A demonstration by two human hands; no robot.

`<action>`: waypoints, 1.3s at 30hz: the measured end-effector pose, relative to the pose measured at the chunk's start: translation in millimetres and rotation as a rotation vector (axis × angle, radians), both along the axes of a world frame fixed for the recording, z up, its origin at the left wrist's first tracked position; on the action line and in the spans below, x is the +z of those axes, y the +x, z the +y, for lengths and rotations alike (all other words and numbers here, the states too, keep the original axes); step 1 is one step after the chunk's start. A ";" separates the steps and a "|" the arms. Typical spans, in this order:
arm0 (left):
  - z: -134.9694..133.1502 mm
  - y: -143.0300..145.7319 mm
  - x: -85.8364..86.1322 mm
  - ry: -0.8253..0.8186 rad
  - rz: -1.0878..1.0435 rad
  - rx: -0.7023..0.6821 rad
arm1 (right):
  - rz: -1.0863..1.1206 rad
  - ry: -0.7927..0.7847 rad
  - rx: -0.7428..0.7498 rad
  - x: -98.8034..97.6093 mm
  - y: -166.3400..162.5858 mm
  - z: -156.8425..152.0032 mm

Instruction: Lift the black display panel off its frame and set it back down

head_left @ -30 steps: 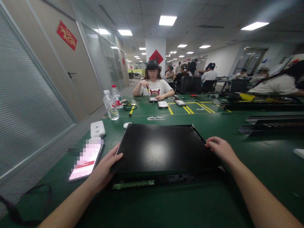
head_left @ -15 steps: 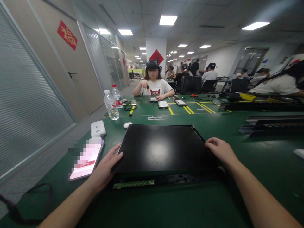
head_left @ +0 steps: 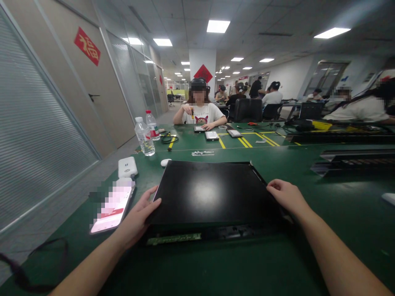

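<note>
Office room (head_left: 253, 24), green table (head_left: 203, 275) up front, black panel (head_left: 203, 193) over a dark frame (head_left: 234, 232) at the near middle. Left hand (head_left: 140, 214) holds panel's left edge, thumb on top, other fingers partly hidden alongside; right hand (head_left: 286, 197) at right edge, thumb and forefinger narrow, can't tell if gripping. Phone (head_left: 114, 211) just left of left hand, power bank (head_left: 127, 167) beyond it, green strip (head_left: 174, 239) on frame's near side.

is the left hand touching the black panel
Touching: the head view shows the left hand on the black panel, its thumb lapped over the left edge.
</note>
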State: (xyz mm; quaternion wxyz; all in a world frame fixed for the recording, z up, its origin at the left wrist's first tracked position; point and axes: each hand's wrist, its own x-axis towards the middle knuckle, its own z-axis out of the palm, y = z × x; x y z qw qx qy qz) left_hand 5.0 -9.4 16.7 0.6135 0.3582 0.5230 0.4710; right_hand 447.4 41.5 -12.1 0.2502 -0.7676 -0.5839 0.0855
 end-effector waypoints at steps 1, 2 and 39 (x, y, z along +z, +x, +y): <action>0.1 0.1 0.0 0.001 0.001 -0.003 | -0.005 -0.003 0.001 0.3 0.0 0.1; 0.2 0.0 -0.1 0.002 0.002 -0.005 | -0.011 -0.005 0.001 0.5 0.1 0.2; -2.0 2.0 0.2 0.006 0.016 0.020 | 0.011 0.005 -0.002 -1.7 2.9 1.1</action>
